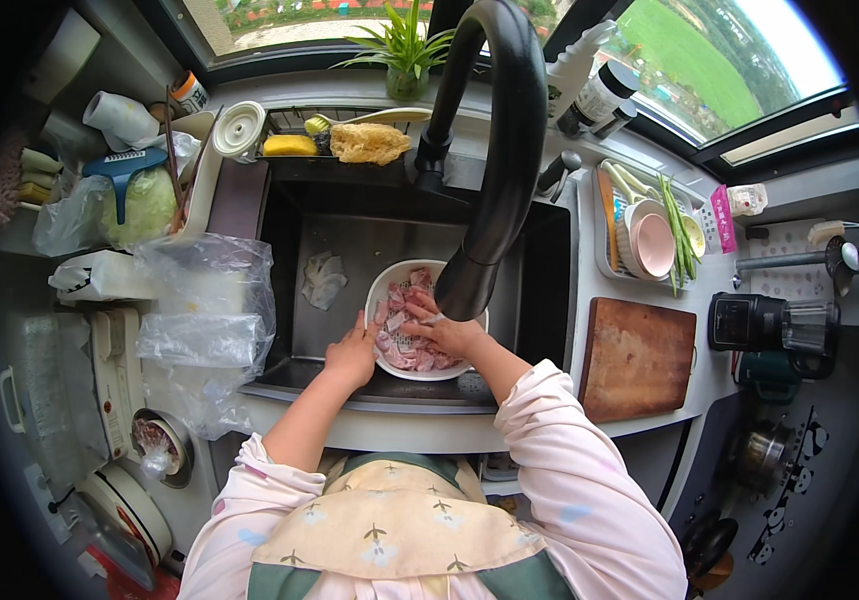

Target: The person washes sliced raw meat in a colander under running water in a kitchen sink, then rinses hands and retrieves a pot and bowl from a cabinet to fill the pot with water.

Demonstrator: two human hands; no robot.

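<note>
A white plastic colander [375,300] stands in the dark sink [369,236] under the black faucet [467,277]. Pieces of raw pink meat [403,349] lie in it, and its perforated bottom shows between them. My left hand [353,352] holds the colander's left rim. Inside, my right hand [444,330] rests on the meat with its fingers spread; the faucet head hides part of it. A crumpled whitish wad [323,280], perhaps a cloth or a bag, lies on the sink floor to the left.
A wooden cutting board [639,358] lies right of the sink. Behind it stands a rack [602,259] with a pink bowl [653,247] and green onions [675,232]. Clear plastic bags [204,330] cover the left counter. A yellow sponge [290,145] and loofah [368,143] sit behind the sink.
</note>
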